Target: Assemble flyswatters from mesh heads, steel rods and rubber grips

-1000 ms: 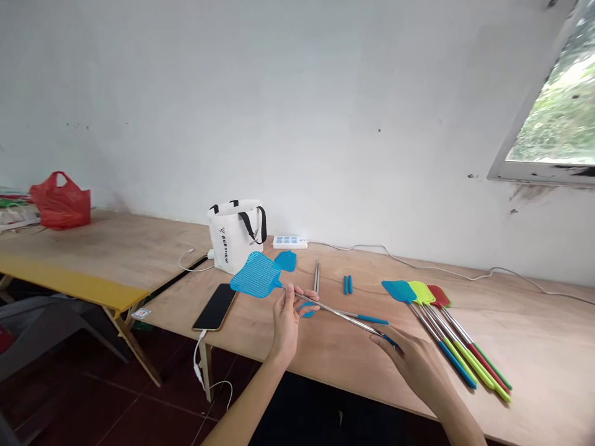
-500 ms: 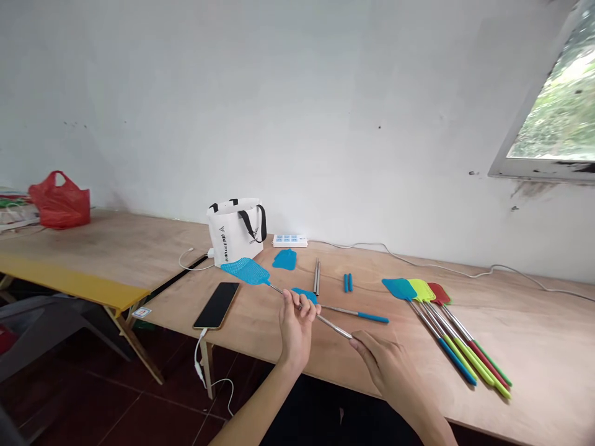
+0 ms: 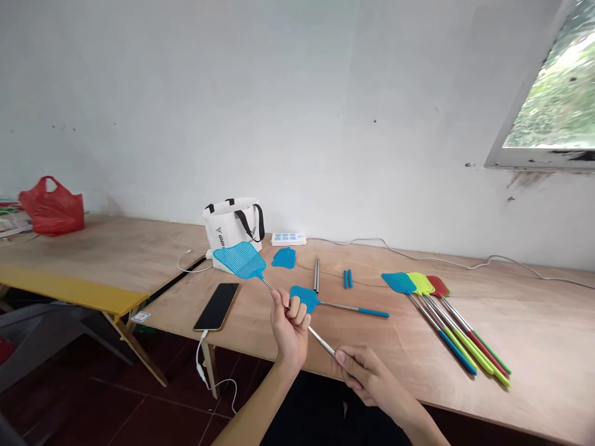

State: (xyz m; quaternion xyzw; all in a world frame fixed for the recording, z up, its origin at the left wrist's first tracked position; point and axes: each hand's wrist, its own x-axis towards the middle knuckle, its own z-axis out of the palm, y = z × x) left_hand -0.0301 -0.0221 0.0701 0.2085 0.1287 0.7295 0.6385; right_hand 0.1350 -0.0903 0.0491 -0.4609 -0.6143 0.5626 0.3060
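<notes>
A fly swatter with a blue mesh head (image 3: 240, 260) and a thin metal rod is held aslant above the table's front edge. My left hand (image 3: 289, 325) is closed around the rod below the head. Lower down, my right hand (image 3: 367, 375) grips the rod's end, so whether a handle sits there is hidden. Behind my left hand lies another blue fly swatter (image 3: 372, 312) with a blue grip. Farther back are a few loose blue swatter heads (image 3: 284, 257), metal rods (image 3: 317, 274) and two short blue handles (image 3: 348, 279).
To the right, several fly swatters (image 3: 458, 328) in blue, yellow-green, red and green lie side by side. A phone (image 3: 217, 306) on a white cable, a white bag (image 3: 223, 226) and a power strip (image 3: 288, 239) are on the left half. A red plastic bag (image 3: 52, 210) stands far left.
Both hands have shifted left and slightly, the right one also lower. The swatter's head has tilted to show more of its mesh, and the lying swatter's head is now uncovered.
</notes>
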